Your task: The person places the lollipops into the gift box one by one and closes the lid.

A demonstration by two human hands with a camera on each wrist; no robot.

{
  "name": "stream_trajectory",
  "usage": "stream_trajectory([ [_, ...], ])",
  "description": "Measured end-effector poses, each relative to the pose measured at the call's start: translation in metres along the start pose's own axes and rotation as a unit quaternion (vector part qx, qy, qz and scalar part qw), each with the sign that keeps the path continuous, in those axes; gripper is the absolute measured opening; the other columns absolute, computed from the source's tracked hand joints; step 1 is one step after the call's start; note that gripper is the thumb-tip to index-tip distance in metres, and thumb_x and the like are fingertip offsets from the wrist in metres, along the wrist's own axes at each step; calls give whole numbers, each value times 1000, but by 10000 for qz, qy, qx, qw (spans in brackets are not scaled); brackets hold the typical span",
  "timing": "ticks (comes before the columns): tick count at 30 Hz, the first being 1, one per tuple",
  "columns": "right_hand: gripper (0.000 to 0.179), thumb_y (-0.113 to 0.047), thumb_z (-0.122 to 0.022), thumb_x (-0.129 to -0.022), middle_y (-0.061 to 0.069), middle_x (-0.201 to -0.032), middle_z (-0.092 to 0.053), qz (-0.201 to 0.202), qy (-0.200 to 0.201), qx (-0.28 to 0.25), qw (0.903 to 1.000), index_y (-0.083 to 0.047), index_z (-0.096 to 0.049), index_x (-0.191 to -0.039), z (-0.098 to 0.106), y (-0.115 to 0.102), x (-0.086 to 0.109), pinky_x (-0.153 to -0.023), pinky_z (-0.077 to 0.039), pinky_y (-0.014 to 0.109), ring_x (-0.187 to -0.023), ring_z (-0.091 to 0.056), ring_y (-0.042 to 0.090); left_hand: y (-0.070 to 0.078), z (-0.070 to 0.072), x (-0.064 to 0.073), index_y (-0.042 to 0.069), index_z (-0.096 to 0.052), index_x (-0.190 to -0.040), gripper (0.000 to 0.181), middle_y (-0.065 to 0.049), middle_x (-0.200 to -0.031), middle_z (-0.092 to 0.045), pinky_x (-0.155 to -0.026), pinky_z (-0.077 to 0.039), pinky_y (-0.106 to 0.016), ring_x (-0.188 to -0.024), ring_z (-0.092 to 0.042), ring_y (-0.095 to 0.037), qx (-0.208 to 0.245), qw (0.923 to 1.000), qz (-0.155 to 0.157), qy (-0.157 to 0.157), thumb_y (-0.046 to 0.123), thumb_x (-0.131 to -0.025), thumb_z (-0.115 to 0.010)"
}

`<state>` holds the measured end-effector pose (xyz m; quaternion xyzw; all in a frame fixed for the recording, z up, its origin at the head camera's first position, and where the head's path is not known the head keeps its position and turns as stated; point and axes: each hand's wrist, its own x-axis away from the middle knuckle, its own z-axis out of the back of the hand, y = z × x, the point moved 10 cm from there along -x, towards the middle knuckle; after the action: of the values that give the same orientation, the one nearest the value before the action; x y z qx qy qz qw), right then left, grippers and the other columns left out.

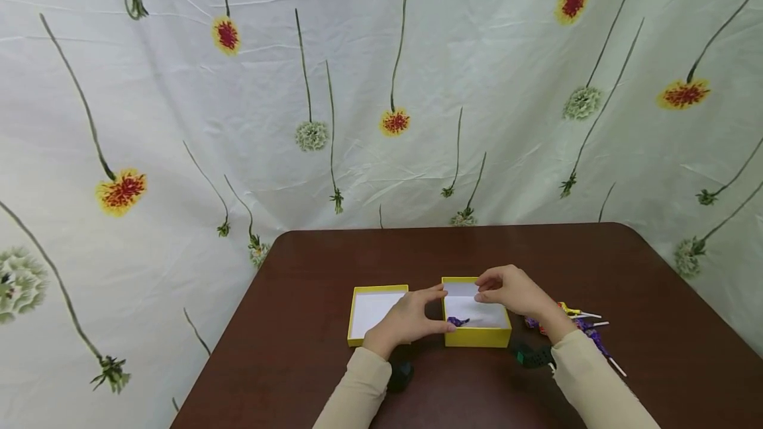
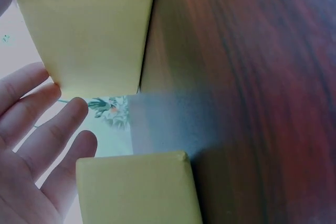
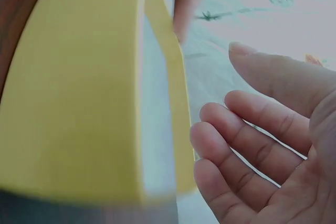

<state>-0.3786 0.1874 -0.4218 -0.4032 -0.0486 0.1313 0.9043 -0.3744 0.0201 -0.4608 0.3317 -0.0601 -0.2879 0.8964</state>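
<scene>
An uncovered yellow box (image 1: 478,338) with a white inside stands on the table, and a purple-wrapped lollipop (image 1: 457,321) lies inside near its front left corner. At the box's left side is my left hand (image 1: 408,318), thumb by the front corner and fingertips at the left rim. The left wrist view shows those fingers (image 2: 55,135) fairly straight, some touching the box wall (image 2: 94,35). My right hand (image 1: 514,291) hovers over the right part of the box. Its loosely bent fingers (image 3: 252,145) hold nothing in the right wrist view, beside the box (image 3: 73,93).
Left of the box lies a shallow yellow lid (image 1: 375,315), white side up, partly behind the left hand. Several wrapped lollipops (image 1: 596,335) lie right of the box, partly hidden by the right arm. A flower-printed cloth (image 1: 357,85) hangs behind the brown table (image 1: 334,257).
</scene>
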Motion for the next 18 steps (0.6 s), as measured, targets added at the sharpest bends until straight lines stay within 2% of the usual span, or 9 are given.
stream_trajectory([
  [8, 32, -18, -75, -90, 11, -100, -70, -307, 203, -19, 9993, 4, -69, -114, 30, 29, 18, -77, -60, 36, -87, -65, 19, 0, 0, 3, 15, -54, -146, 74, 2, -156, -46, -113, -44, -43, -143, -45, -22, 155, 9999, -1, -33, 49, -84, -78],
  [14, 32, -12, -73, -91, 18, -107, -71, -453, 132, 449, 9979, 7, -67, -117, 39, 48, 25, -73, -59, 37, -88, -66, 21, 0, 0, 3, 17, -53, -147, 75, 4, -156, -45, -113, -44, -44, -144, -44, -23, 188, 9998, 13, -29, 50, -85, -77],
  [18, 29, 1, -67, -88, 28, -123, -65, -461, 22, 939, 9945, 6, -68, -117, 34, 62, 26, -77, -59, 42, -98, -67, 29, 0, -1, 4, 17, -53, -147, 75, 4, -156, -45, -113, -44, -44, -144, -44, -23, 210, 9998, 34, -65, 50, -85, -77],
])
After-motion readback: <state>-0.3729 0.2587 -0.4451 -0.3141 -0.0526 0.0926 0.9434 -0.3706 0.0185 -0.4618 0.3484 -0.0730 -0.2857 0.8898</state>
